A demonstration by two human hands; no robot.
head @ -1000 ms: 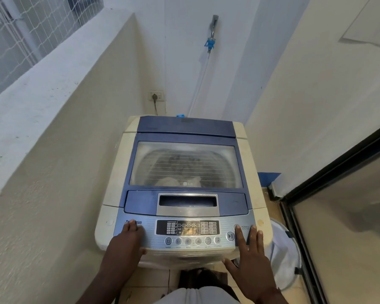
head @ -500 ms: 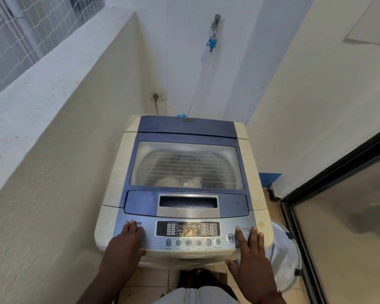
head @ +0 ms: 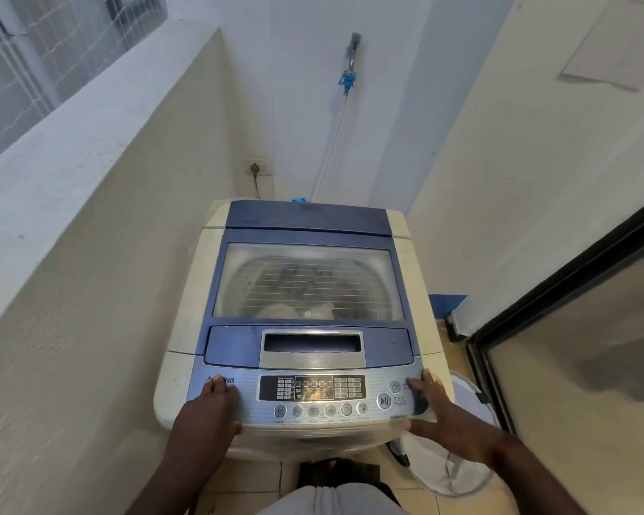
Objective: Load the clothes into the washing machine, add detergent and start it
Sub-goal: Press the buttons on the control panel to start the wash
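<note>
A cream and blue top-loading washing machine [head: 413, 254] stands in front of me with its glass lid [head: 307, 282] down. Pale clothes [head: 294, 310] show dimly through the glass inside the drum. My left hand [head: 211, 410] lies flat on the left end of the silver control panel [head: 313, 395], holding nothing. My right hand [head: 434, 410] rests over the panel's right end, fingers spread, just right of the power button [head: 394, 386] and the start/pause button [head: 384, 401]. The panel's display is lit.
A cream wall [head: 90, 291] runs close along the left. A white laundry basket [head: 458, 459] stands on the floor to the right, beside a dark-framed glass door [head: 573, 347]. A tap with a hose [head: 350, 61] and a wall socket [head: 258, 166] are behind the machine.
My right hand has slid rightward off the power button to the panel's right corner. The left hand stays in place. The view has shifted slightly.
</note>
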